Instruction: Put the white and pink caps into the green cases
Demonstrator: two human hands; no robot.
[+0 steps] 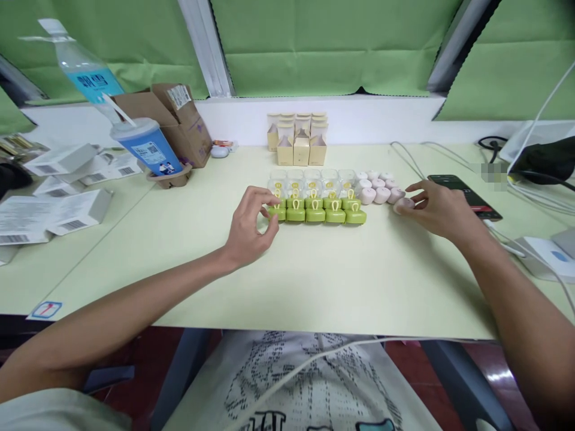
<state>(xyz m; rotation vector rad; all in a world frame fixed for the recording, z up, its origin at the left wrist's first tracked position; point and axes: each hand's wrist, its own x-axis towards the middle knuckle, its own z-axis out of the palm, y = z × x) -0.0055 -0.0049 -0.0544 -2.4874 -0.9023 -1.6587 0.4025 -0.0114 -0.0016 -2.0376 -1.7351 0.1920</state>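
Note:
My left hand (252, 230) is at the left end of a block of glossy green pieces with small yellow loops on top. Its thumb and index finger curl around the leftmost green piece (279, 213), partly covering it. My right hand (438, 209) pinches a pale pink rounded piece (403, 206) between thumb and fingers, low over the table. That piece lies by the right end of a cluster of similar pale pink pieces (381, 194). Behind the green pieces stands a row of clear plastic cups (312, 179) with yellow marks inside.
Small open cream boxes (301, 149) stand against the wall. A dark phone (467, 196) and white cables lie beside my right hand. At left are white boxes (27, 218), a blue cup (150, 149) in a carton holder, a tilted bottle (87, 69) and a brown carton (188, 129).

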